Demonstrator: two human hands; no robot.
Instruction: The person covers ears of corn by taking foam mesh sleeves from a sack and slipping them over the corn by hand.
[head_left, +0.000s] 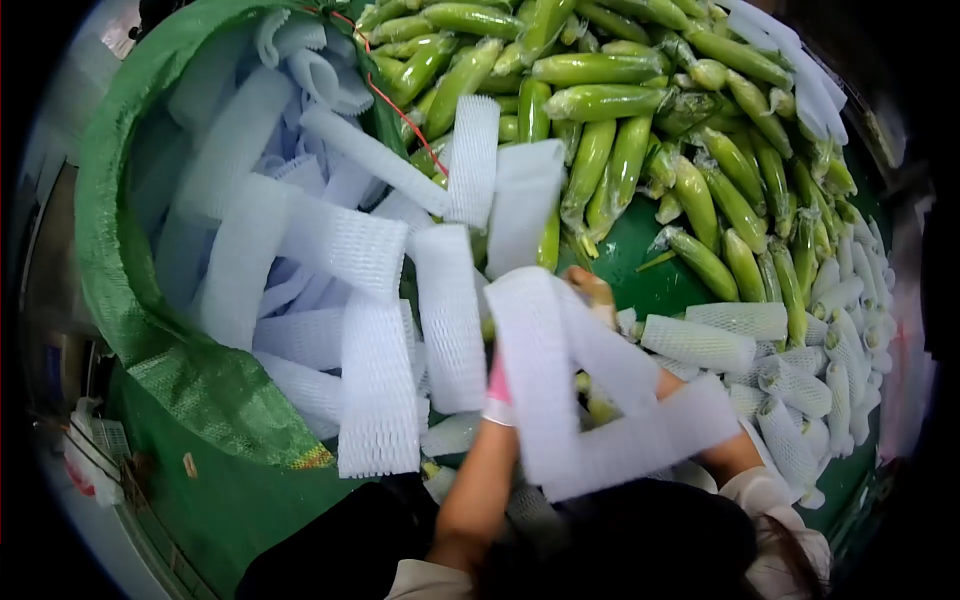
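Observation:
My left hand [499, 380], with pink at the wrist, reaches up behind white foam net sleeves [535, 385]; its fingers are hidden. Beyond those sleeves, curled fingers of my right hand [595, 290] show; what they hold, if anything, I cannot make out. The sleeves form a loose, slightly blurred triangle in front of both forearms. More foam net sleeves [450, 320] lie just left of my hands. Green ears of corn [600, 175] in clear plastic film are heaped ahead of them.
A green woven sack [105, 220] full of foam sleeves lies open at the left. Several ears in foam netting [700, 343] are piled at the right. Green surface [665, 285] shows between the heaps. Red string [395, 105] hangs by the sack's mouth.

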